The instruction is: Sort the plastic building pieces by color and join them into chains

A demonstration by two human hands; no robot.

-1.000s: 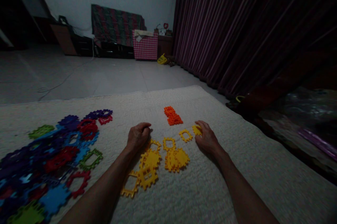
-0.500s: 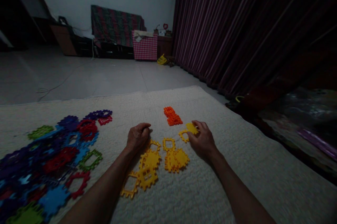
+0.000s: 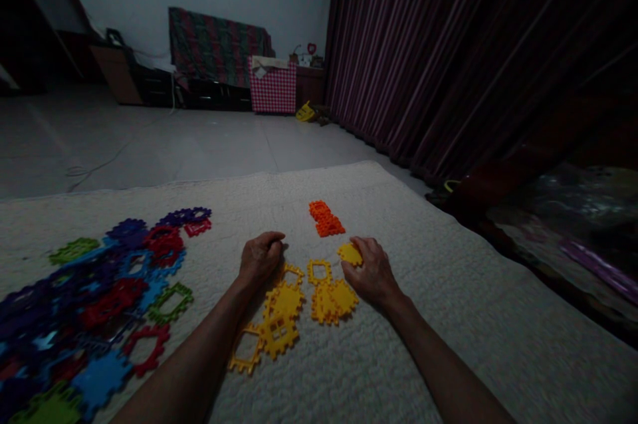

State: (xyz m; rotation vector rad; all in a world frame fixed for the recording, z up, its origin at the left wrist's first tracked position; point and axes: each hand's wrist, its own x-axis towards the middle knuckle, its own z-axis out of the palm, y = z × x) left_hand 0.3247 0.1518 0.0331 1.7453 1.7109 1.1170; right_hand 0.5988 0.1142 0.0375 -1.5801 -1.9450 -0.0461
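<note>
My right hand (image 3: 371,271) pinches a yellow toothed-edge building tile (image 3: 350,253) between thumb and fingers, low over the quilt. Left of it, my left hand (image 3: 260,256) rests as a loose fist with its palm side hidden, so I cannot tell if anything is inside. Just by that fist lies a yellow frame tile (image 3: 293,272). Between my forearms are more yellow pieces: a square frame (image 3: 319,271), a small overlapping group (image 3: 335,301), a windowed tile (image 3: 280,335) and another frame (image 3: 247,348). Beyond my hands sit linked orange tiles (image 3: 326,218).
A large heap of purple, red, blue and green tiles (image 3: 100,284) spreads over the left of the quilt (image 3: 389,371). Purple curtains (image 3: 389,45) hang at the right. Past the quilt's far edge are a tiled floor (image 3: 224,145) and a checked cloth (image 3: 272,88).
My right hand has moved left and slightly nearer with the yellow tile. The open yellow outline seen at its fingers before no longer shows. My left hand stays where it was.
</note>
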